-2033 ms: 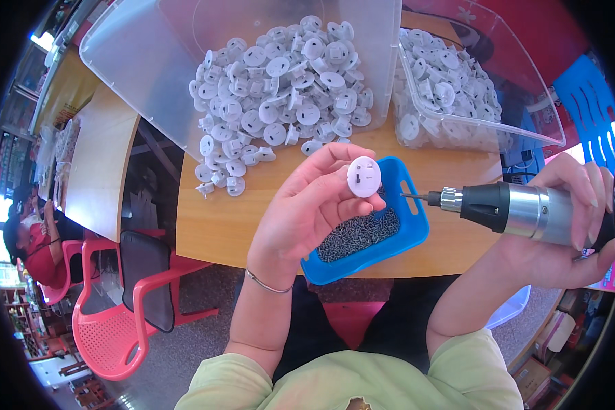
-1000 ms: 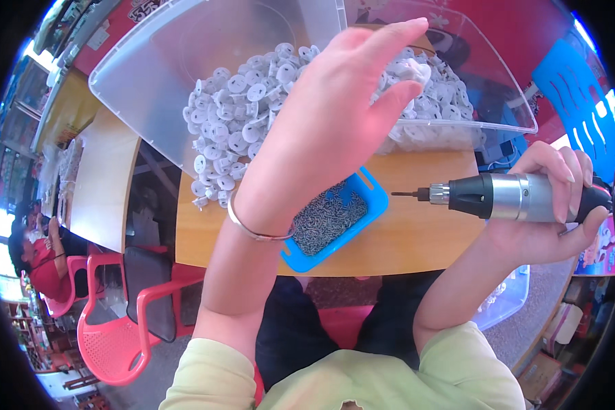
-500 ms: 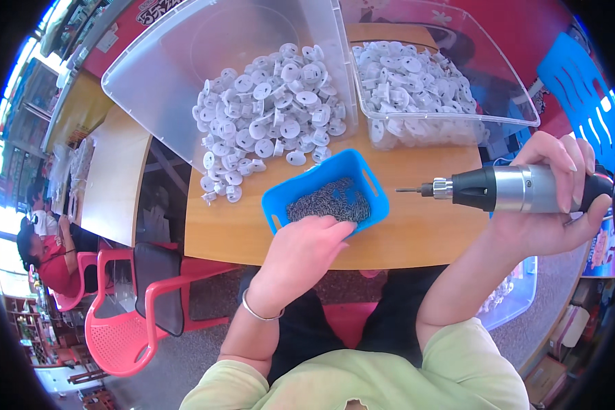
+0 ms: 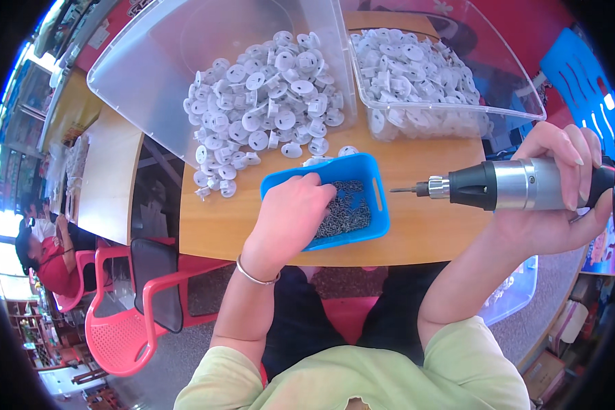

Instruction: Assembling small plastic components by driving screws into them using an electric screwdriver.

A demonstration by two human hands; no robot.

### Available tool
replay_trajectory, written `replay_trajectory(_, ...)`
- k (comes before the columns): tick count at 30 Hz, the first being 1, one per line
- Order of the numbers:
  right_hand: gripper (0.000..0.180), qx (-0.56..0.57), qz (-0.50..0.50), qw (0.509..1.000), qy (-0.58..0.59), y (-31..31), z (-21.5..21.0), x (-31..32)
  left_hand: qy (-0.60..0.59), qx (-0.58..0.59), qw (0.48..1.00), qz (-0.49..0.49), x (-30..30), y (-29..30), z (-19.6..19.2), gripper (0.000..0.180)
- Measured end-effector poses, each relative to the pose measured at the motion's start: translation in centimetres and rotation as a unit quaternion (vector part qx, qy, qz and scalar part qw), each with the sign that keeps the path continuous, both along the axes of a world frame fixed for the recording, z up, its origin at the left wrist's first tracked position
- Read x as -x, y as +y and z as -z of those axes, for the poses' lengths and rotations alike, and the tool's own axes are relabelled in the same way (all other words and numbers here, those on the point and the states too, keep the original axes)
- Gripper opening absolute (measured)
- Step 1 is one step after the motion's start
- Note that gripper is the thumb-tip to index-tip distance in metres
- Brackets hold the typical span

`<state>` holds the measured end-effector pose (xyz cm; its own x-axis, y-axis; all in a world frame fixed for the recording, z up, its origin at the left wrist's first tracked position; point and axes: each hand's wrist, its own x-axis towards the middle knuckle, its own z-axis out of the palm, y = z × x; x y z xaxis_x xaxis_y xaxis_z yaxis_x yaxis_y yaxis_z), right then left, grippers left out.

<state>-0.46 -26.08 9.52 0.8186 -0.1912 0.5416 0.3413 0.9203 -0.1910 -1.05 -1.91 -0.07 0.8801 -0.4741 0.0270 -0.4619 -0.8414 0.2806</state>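
My right hand (image 4: 559,179) is wrapped round a silver and black electric screwdriver (image 4: 526,184), held level above the table with its bit pointing left. The bit's tip hangs just right of a small blue plastic basket (image 4: 378,229). Many small dark metal screws (image 4: 348,215) lie in the basket. My left hand (image 4: 290,213), with a bracelet at the wrist, reaches over the near left side of the basket. Its fingers are curled down among the screws, and the fingertips are hidden. White round plastic parts (image 4: 266,102) are heaped behind the basket.
A large clear bin (image 4: 143,82) lies tilted around the heap. Another clear bin (image 4: 458,107) holds more white parts at the back right. A pink chair (image 4: 119,342) and a seated person in red (image 4: 56,270) are at the left. A clear tub (image 4: 519,294) sits low at the right.
My left hand has shifted left and farther into the basket, uncovering screws at the near right. The basket sits slightly turned. My right hand still holds the screwdriver, almost unmoved.
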Motion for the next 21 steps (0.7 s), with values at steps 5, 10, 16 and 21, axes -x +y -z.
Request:
replay_trajectory(5,0.032,0.004,0.005,1.0,-0.002,0.0,0.1,-0.1,0.013,-0.004,1.0,-0.009,-0.2,-0.1,0.3,0.006)
replay_trajectory(10,0.032,0.01,0.002,1.0,0.003,0.2,0.2,0.0,0.054,0.055,0.997,0.005,-0.2,0.4,-0.2,0.008)
replay_trajectory(16,0.032,0.023,-0.003,1.0,0.007,0.6,0.2,-0.1,0.141,0.286,0.946,-0.058,-0.6,0.6,-0.9,0.01)
replay_trajectory(21,0.032,0.041,-0.004,0.999,0.006,1.1,0.3,-0.2,0.208,0.532,0.818,-0.064,-0.6,-0.6,-2.3,0.009)
